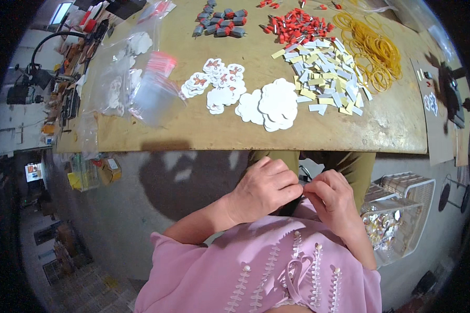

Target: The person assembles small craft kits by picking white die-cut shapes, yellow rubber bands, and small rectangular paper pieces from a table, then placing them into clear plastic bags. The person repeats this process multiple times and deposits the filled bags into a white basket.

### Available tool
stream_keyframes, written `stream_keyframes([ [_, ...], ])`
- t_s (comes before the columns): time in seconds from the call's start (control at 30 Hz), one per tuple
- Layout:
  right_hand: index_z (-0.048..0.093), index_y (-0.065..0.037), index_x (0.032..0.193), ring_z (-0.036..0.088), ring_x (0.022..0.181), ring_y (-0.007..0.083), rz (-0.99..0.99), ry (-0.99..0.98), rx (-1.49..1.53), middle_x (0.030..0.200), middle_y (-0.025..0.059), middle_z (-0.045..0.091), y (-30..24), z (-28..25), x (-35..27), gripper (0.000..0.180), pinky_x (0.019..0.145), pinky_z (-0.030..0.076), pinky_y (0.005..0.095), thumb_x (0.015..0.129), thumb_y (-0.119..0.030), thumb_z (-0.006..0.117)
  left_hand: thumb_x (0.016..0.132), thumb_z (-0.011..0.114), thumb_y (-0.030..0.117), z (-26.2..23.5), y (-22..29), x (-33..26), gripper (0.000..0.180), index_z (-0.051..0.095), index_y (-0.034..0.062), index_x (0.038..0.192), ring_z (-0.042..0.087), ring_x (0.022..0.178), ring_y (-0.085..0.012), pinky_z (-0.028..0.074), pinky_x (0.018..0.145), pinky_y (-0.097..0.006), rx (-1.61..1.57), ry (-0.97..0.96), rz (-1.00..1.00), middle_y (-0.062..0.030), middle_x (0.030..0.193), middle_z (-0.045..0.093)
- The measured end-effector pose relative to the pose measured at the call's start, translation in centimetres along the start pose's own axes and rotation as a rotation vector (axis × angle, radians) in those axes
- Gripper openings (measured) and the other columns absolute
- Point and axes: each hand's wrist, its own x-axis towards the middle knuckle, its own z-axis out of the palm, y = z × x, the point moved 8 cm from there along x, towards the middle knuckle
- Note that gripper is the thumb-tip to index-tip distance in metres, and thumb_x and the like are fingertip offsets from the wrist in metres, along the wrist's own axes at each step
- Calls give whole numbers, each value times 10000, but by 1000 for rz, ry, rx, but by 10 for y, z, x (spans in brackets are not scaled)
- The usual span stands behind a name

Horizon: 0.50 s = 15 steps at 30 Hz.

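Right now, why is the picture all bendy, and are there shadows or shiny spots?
Head view: the wide lens bends things near the rim and leaves black corners; head view: a big dark shadow lies on the floor, left of the left hand; head view: the table looks shiny near its front right corner.

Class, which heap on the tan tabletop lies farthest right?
The heap of looped yellow rubber bands; the pale rectangular strips, small red pieces and white scalloped cards all lie further left.
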Motion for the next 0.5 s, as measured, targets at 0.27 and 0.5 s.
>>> stream_keyframes([
  [0.27,686,-50,971,642,873,326,-18,-53,-3,951,104,661,-4,6,3,160,781,497,428,834,4,748,863,779,71,-35,-23,-1,140,764,90,1000,694,977,-241,570,862,-400,-78,106,-69,-36,1035,737],
  [0.5,655,-37,1011,669,905,364,7,-21,122,1000,140,681,11,9,-3,208,801,544,452,837,65,706,891,797,-2,-112,-143,-21,248,746,19,1132,667,927,-137,559,811,-299,143,300,-526,-69,1084,712],
])
